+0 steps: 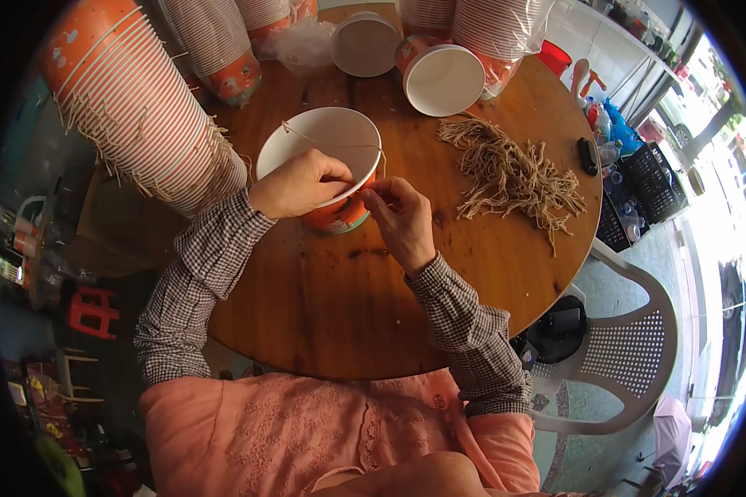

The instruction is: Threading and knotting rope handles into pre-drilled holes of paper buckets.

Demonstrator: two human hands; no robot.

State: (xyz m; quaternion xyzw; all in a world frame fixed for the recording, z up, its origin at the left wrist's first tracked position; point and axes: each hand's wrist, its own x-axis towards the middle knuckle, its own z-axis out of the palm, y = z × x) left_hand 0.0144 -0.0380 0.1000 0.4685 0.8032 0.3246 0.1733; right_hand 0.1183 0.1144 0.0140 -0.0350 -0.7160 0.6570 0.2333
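A white-lined paper bucket (319,131) with an orange, printed outside stands on the wooden table in front of me. A thin twisted cord (287,127) crosses its mouth and hangs over the right side of the rim. My left hand (300,184) lies over the near rim, its fingers reaching inside and closed on the bucket's edge. Just outside the rim, my right hand (402,219) is closed in a pinch by the cord's end. Its fingertips partly hide what they hold. Both hands almost meet at the near right of the rim.
A tall leaning stack of orange buckets (133,99), draped with cords, stands at left. Loose cords (514,170) lie heaped at right. Behind are two more buckets (445,80) and bagged stacks (211,41). A grey plastic chair (630,352) stands by the table's right edge.
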